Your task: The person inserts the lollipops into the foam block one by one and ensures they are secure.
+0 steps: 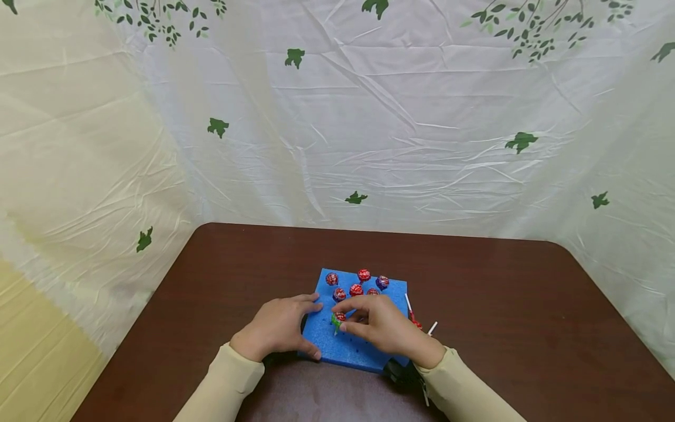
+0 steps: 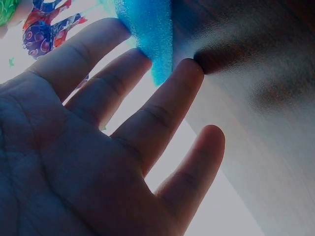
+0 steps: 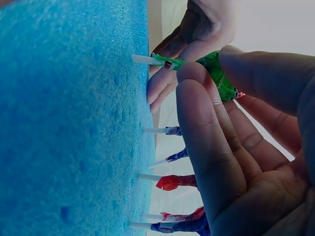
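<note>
The green lollipop (image 3: 216, 73) sits pinched in your right hand (image 1: 382, 328), fingers curled round its wrapped head, its white stick touching the top face of the blue foam block (image 1: 364, 346) near the block's left-front part. Your left hand (image 1: 279, 328) lies flat with straight fingers pressing the block's left edge, gripping nothing. 6 other lollipops (image 1: 356, 289) stand upright toward the block's far side; a few more (image 1: 416, 321) lie on the table (image 1: 527, 305) just right of the block. The lollipop looks light, its wrapper crinkly and slippery, the stick thin; hold low on the head. The foam looks soft and light.
</note>
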`<state>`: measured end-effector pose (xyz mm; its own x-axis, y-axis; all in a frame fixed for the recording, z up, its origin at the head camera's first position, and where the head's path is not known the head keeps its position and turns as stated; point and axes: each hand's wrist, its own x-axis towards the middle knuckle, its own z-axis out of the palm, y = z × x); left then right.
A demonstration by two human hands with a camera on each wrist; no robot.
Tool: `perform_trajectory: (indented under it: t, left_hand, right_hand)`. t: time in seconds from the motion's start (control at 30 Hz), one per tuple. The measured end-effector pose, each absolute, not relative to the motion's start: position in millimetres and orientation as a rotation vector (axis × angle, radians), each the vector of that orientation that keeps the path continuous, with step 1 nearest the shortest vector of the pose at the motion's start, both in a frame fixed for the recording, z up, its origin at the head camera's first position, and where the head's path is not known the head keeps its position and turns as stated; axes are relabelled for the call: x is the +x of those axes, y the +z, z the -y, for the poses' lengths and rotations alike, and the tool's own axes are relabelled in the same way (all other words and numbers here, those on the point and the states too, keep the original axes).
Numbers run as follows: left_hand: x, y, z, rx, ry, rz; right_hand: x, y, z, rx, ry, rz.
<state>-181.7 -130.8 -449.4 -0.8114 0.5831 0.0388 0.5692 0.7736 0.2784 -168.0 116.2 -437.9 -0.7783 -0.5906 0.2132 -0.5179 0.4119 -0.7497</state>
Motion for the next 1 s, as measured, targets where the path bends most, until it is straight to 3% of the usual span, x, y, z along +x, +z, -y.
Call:
perform_trajectory:
  t: [0.67,1.0]
  left_hand:
    - [-181,-448,130,0.93,0.443,-2.9]
    - [-181,-450,130,0.919,0.439,-2.906]
  right_hand:
    - [-167,-428,-124,-1.031,-1.209,-2.622]
    - [-165,-406,-163,-1.009,-1.291,-2.747]
